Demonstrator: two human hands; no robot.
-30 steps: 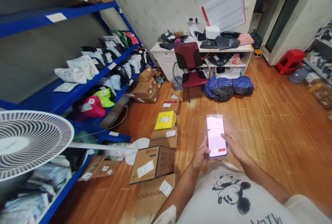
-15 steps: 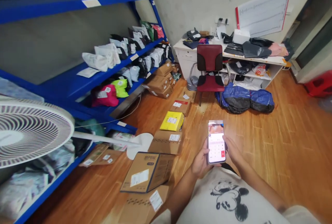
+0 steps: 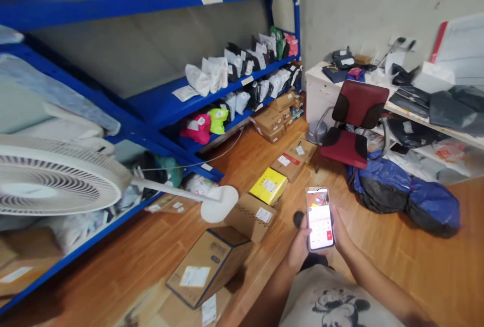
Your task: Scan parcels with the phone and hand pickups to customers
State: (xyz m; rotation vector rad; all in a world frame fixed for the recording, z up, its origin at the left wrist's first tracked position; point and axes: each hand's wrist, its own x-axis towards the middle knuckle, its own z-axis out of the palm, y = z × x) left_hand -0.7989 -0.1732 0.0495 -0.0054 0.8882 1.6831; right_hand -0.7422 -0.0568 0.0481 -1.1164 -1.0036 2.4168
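Note:
A smartphone (image 3: 320,221) is held upright in front of my body, its lit screen facing me with a camera picture at the top and a keypad with a red key below. My left hand (image 3: 298,246) is closed around its left side, the thumb over the lower left edge. My right hand (image 3: 341,228) grips the right edge; its fingers behind the phone are hidden. Past the phone on the floor lie a yellow parcel (image 3: 268,186) and a brown carton (image 3: 251,214). Nearer, a larger carton (image 3: 200,266) with a white label sits tilted to the left.
Blue shelves (image 3: 151,110) with several bagged parcels stand on the left. A white fan (image 3: 56,175) leans across the lower left. A red chair (image 3: 359,110), a cluttered desk (image 3: 317,90) and a blue-black sack (image 3: 381,180) are on the right.
The view has turned left, so the shelves, chair and desk sit further right in it. More of the sack's length shows. Both hands still hold the phone.

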